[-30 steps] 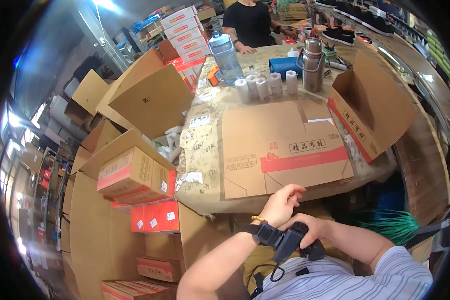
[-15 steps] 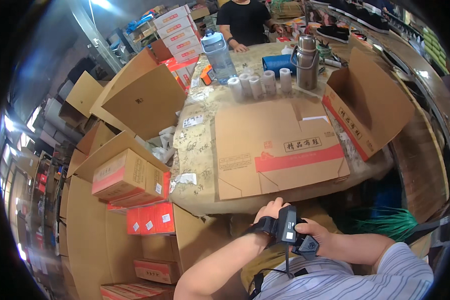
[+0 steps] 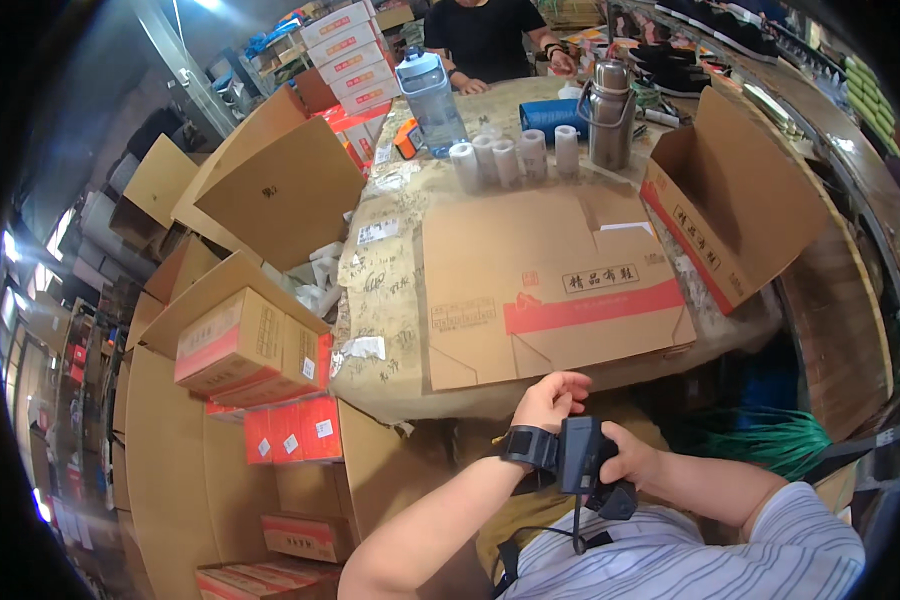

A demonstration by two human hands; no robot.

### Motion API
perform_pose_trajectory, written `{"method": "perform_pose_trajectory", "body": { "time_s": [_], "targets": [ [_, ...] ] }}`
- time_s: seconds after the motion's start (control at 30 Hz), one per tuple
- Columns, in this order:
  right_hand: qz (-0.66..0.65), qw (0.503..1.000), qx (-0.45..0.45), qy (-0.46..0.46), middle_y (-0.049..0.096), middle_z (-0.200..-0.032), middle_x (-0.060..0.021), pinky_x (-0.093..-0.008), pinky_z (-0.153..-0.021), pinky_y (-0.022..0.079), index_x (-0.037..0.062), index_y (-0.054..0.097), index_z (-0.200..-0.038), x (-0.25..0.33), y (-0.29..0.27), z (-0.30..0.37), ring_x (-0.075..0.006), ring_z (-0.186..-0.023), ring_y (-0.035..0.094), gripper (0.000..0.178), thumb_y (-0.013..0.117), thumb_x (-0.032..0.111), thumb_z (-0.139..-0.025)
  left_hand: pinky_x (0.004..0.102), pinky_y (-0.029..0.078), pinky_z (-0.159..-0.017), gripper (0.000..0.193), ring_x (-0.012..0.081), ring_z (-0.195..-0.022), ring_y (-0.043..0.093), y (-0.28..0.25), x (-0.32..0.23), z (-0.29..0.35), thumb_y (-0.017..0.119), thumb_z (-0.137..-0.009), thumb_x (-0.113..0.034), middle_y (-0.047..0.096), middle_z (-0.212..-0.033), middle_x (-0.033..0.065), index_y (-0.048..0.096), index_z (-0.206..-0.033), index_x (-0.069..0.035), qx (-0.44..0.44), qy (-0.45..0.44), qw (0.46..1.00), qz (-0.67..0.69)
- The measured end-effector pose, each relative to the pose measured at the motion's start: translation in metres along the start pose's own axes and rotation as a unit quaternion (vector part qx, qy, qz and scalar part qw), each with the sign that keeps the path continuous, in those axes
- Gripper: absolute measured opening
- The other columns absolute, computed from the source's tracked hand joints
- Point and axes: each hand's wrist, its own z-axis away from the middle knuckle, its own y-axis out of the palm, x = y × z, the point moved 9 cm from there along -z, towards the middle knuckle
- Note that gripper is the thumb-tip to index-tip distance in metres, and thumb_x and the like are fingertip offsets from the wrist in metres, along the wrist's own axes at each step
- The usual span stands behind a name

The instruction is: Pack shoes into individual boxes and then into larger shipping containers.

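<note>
My left hand [image 3: 553, 398] is just off the table's near edge, fingers loosely bent and holding nothing. A black strap [image 3: 530, 447] circles its wrist, and a black box-shaped device [image 3: 579, 455] sits beside the strap with a cable hanging below. My right hand [image 3: 630, 456] grips the right side of that device, thumb near its top; its other fingers are partly hidden. A second dark device [image 3: 611, 499] shows below my right hand. Just beyond my hands, a flat brown carton [image 3: 560, 290] with a red band lies on the table.
White rolls [image 3: 505, 162], a water bottle [image 3: 431, 102] and a steel flask [image 3: 610, 118] stand on the table [image 3: 375, 290]. An open carton [image 3: 735, 200] is at right. A large carton [image 3: 175, 450] holding boxes stands left. Another person [image 3: 480, 40] is across the table.
The device at my left wrist has turned, and my right thumb has shifted on it. My left fingers have moved slightly right. The whole view has shifted a little.
</note>
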Motion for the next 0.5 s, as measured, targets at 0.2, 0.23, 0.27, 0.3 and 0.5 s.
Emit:
{"method": "perform_pose_trajectory", "body": {
  "time_s": [0.2,0.23,0.27,0.3,0.5],
  "targets": [
    [0.399,0.908,0.122,0.018,0.063,-0.090,-0.0025,-0.0248,-0.073,0.048,0.0027,0.060,-0.105,0.004,0.021,-0.005,-0.0082,-0.080,0.058,0.046,0.080,0.008,-0.065,0.0253,0.045,-0.080,0.029,0.0100,-0.091,0.053,0.024,-0.021,0.021,0.042,-0.092,-0.001,0.058,-0.106,0.0040,0.055,-0.117,-0.008,0.054,-0.022,0.998,0.039],
    [0.431,0.889,0.152,-0.011,0.063,-0.091,-0.0043,-0.0259,-0.074,0.047,0.0013,0.060,-0.105,0.009,0.031,-0.006,-0.0111,-0.083,0.058,0.043,0.079,0.009,-0.067,0.0255,0.045,-0.082,0.029,0.0103,-0.092,0.053,0.024,-0.022,0.024,0.042,-0.092,0.000,0.058,-0.105,0.0040,0.056,-0.116,-0.007,0.051,-0.021,0.998,0.026],
    [0.431,0.889,0.154,-0.011,0.063,-0.091,-0.0043,-0.0259,-0.074,0.047,0.0013,0.060,-0.105,0.010,0.030,-0.009,-0.0111,-0.083,0.058,0.043,0.079,0.009,-0.067,0.0255,0.045,-0.082,0.029,0.0103,-0.092,0.053,0.024,-0.024,0.026,0.042,-0.092,0.000,0.058,-0.105,0.0040,0.056,-0.116,-0.007,0.049,-0.021,0.998,0.025],
    [0.474,0.859,0.188,-0.052,0.063,-0.091,-0.0063,-0.0282,-0.076,0.047,0.0006,0.060,-0.106,0.012,0.037,-0.008,-0.0150,-0.086,0.059,0.043,0.077,0.010,-0.068,0.0255,0.045,-0.083,0.029,0.0103,-0.093,0.052,0.025,-0.033,0.030,0.041,-0.091,0.000,0.058,-0.105,0.0038,0.056,-0.115,-0.006,0.046,0.001,0.999,0.008],
    [0.643,0.727,0.170,-0.169,0.062,-0.094,-0.0130,-0.0381,-0.080,0.047,0.0007,0.057,-0.111,0.009,0.037,-0.003,-0.0306,-0.093,0.059,0.046,0.070,0.014,-0.069,0.0365,0.046,-0.084,0.026,0.0302,-0.095,0.055,0.039,-0.104,0.063,0.049,-0.080,0.004,0.057,-0.099,0.0142,0.061,-0.101,-0.002,-0.008,0.251,0.943,-0.219]
  ]
}}
